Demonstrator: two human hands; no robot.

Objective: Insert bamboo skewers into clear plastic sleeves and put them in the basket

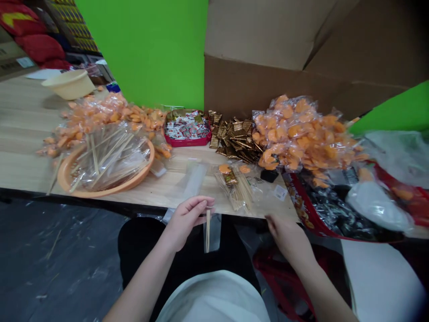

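Note:
My left hand (188,220) pinches the top of a clear plastic bag (216,232) that hangs below the table's front edge. Thin wooden sticks (208,232) stand upright inside it. My right hand (284,232) is off to the right, near the table edge and apart from the bag; its fingers are curled and blurred, and whether they hold anything is hidden. Between the hands, farther back on the table, lie bagged wooden sticks (239,194) with an orange round piece (224,168) and a gold packet (230,177). Flat clear bags (194,179) lie behind my left hand.
An orange basket (134,182) of bagged sticks stands left, beside heaped orange pieces (110,105). A pink tray (187,142) of small packets, gold packets (237,136) and bagged orange pieces (301,129) line the back. A red tray (306,214) holds dark packets at right.

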